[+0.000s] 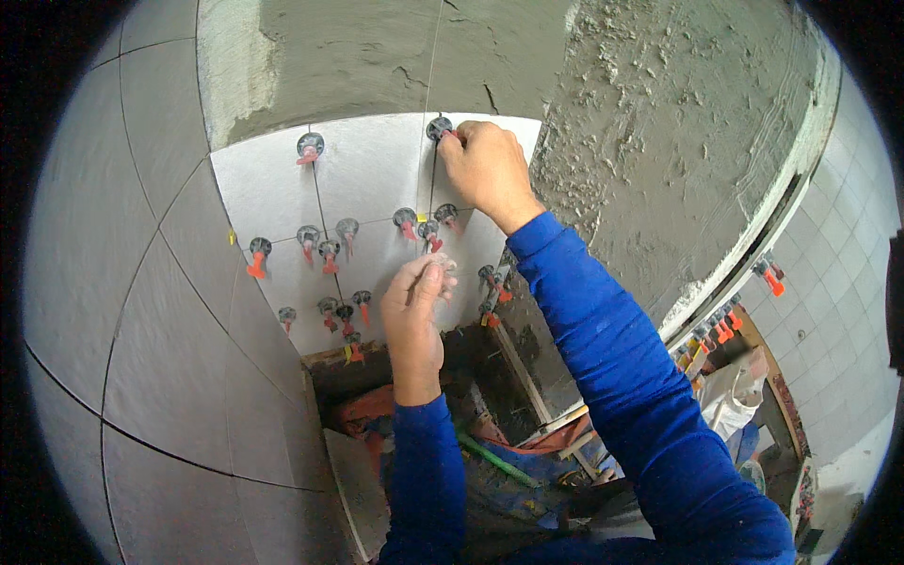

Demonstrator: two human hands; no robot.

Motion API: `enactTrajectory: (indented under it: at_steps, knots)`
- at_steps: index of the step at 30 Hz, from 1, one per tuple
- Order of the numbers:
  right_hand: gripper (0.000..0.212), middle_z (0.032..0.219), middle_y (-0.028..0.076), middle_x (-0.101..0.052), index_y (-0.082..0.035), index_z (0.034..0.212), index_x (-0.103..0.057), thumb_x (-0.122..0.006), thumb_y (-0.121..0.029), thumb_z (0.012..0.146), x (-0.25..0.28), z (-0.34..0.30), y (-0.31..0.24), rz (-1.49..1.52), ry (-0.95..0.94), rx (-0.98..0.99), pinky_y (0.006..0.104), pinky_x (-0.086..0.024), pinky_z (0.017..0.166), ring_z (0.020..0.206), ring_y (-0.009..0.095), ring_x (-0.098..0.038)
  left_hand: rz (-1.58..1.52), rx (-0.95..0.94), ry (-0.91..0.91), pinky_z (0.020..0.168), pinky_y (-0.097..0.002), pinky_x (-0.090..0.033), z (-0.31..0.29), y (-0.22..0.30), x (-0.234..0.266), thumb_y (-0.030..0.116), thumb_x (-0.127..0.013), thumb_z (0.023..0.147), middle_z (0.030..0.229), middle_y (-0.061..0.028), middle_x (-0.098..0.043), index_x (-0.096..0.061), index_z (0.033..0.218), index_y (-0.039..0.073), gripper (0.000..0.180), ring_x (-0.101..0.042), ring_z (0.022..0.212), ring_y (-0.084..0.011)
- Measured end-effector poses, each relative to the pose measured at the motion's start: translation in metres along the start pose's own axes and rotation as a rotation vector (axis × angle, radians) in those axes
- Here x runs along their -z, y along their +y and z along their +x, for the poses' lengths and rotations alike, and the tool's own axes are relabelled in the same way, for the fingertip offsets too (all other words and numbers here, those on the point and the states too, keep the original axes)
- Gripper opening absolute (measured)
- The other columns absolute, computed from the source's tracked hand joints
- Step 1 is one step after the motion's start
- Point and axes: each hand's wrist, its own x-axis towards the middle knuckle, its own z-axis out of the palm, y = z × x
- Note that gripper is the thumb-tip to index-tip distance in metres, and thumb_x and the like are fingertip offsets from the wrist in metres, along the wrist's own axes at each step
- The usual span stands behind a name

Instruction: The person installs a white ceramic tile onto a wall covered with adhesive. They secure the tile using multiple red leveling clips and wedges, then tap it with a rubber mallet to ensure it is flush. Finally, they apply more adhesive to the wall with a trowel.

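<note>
My right hand (492, 171) pinches the red handle of a tile leveler (439, 128), a round dark cap at the top edge of the white wall tiles (372, 169). This leveler sits on the upright joint between two tiles. Lower down, my left hand (414, 306) is raised in front of the tiles with its fingers curled together; what they hold, if anything, is hidden. Just above its fingertips are more tile levelers (405, 220) with red handles, clustered where joints cross. Another leveler (310, 147) stands on the top edge to the left.
Rough grey mortar (678, 122) covers the wall above and right of the tiles. Large grey tiles (169, 282) line the left wall. Below are a green rod (497, 460), wooden pieces and a white bag (734, 394). More levelers (770, 276) stand along the right-hand edge.
</note>
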Motion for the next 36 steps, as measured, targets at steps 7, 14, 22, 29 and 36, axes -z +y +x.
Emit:
enactTrajectory:
  at_steps: [7,14,22,29,36]
  knots:
    - [0.033,0.080,0.027,-0.070,0.002,0.086,-0.075,-0.060,-0.026,0.090,-0.002,-0.002,0.004,0.005,-0.083,-0.021,0.0509,-0.055,0.075,0.078,0.044,-0.069,-0.006,-0.062,0.020,0.081,-0.0296,-0.049,-0.001,0.011,0.006,0.016,-0.064,0.101,0.106,-0.0085,-0.069,-0.067,0.117,-0.002,0.025,-0.063,0.089,-0.0142]
    - [0.027,0.064,0.001,-0.051,0.000,0.087,-0.063,-0.052,-0.020,0.102,-0.011,-0.008,-0.003,1.143,-0.252,-0.646,0.0277,-0.029,0.044,0.050,0.012,-0.043,0.017,-0.032,-0.014,0.085,-0.0299,-0.051,-0.002,0.009,0.001,0.017,-0.062,0.103,0.109,-0.0112,-0.069,-0.066,0.119,-0.005,0.027,-0.064,0.093,-0.0157]
    - [0.020,0.068,-0.003,-0.046,-0.002,0.098,-0.058,-0.050,-0.019,0.105,-0.007,-0.019,0.000,1.605,-0.338,-0.849,0.0249,-0.024,0.043,0.050,0.009,-0.034,0.086,0.018,-0.041,0.097,-0.0343,-0.054,0.037,0.024,-0.032,0.022,-0.048,0.109,0.121,-0.0205,-0.068,-0.057,0.129,-0.010,0.039,-0.067,0.112,-0.0266]
    - [0.019,0.075,0.003,-0.052,-0.003,0.097,-0.058,-0.051,-0.019,0.105,-0.015,-0.007,0.012,1.841,-0.405,-0.976,0.0250,-0.030,0.043,0.053,0.011,-0.043,-0.207,0.089,-0.847,0.100,-0.0340,-0.053,0.137,0.028,-0.041,0.031,-0.037,0.112,0.128,-0.0231,-0.065,-0.044,0.144,-0.010,0.053,-0.064,0.120,-0.0289]
    - [0.009,0.085,0.002,-0.052,-0.014,0.110,-0.052,-0.050,-0.008,0.104,-0.007,-0.005,0.010,1.942,-0.382,-0.996,0.0200,-0.028,0.039,0.053,0.007,-0.041,-0.850,0.308,-0.585,0.122,-0.0389,-0.034,0.145,-0.006,-0.059,0.035,-0.033,0.113,0.148,-0.0237,-0.050,-0.043,0.145,-0.008,0.055,-0.049,0.138,-0.0316]
